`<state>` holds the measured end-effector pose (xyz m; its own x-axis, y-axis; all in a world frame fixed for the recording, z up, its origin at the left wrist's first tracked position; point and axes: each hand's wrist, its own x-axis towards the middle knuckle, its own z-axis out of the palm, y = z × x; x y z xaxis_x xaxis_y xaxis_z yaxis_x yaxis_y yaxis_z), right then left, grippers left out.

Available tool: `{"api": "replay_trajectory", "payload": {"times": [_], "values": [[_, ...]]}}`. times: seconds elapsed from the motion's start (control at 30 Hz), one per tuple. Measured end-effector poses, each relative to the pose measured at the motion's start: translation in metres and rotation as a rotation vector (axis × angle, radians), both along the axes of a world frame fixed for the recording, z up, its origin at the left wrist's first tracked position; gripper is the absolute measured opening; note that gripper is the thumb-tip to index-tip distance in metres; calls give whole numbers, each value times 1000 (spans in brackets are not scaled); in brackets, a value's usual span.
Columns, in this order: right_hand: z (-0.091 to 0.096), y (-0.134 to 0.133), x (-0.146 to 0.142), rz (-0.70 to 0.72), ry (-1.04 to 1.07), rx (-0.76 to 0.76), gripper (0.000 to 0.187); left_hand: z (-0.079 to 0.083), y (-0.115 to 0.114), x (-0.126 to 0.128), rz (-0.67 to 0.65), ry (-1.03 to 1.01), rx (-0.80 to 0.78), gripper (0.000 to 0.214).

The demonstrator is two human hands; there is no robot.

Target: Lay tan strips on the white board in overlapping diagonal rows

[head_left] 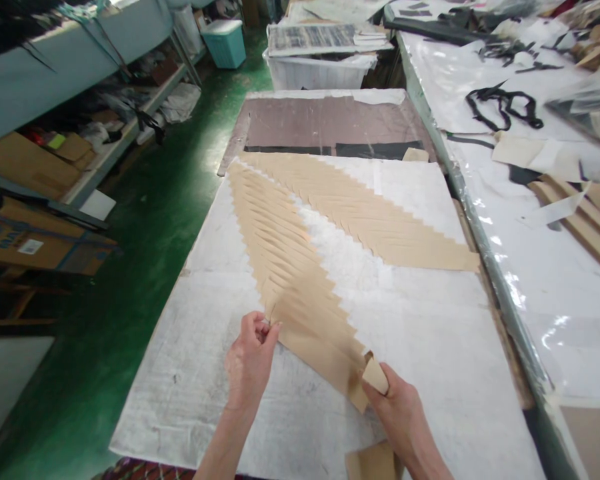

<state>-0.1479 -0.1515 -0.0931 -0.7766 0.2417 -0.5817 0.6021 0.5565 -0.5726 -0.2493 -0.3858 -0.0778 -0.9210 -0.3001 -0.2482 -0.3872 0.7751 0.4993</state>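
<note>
Two long bands of overlapping tan strips lie on a white board [190, 400]. The nearer band [285, 247] runs from the far left toward me; the farther band [365, 207] slants off to the right. My left hand [253, 357] pinches the left end of the nearest tan strip [320, 367] between thumb and fingers. At that strip's right end, my right hand [400, 407] is closed around a small curled bundle of tan strips [376, 375]. Another tan piece [373, 461] lies by my right wrist. Whether these strips are leather or cloth is unclear.
A worktable [535, 307] along the right carries tan pieces [575, 220], a black cord [505, 110] and plastic scraps. On the left, a shelf unit holds cardboard boxes [45, 233] above the green floor [145, 220]. A white bin [320, 70] stands beyond the board.
</note>
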Motion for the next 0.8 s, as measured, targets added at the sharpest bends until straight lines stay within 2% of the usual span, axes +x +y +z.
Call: {"api": "replay_trajectory", "payload": {"times": [0.3,0.5,0.67,0.73,0.8], "values": [[12,-5,-9,47,-12,132,12,-2,-1,-2,-40,-6,-37,28],[16,-7,-15,161,-111,235,14,-3,-3,-1,-116,3,-126,27],[21,-9,-18,268,-158,347,10,4,2,6,-327,90,-420,23],[23,-6,-18,288,-168,397,11,6,7,9,-471,151,-526,22],[25,3,-16,280,-184,432,16,7,10,11,-617,215,-558,24]]}}
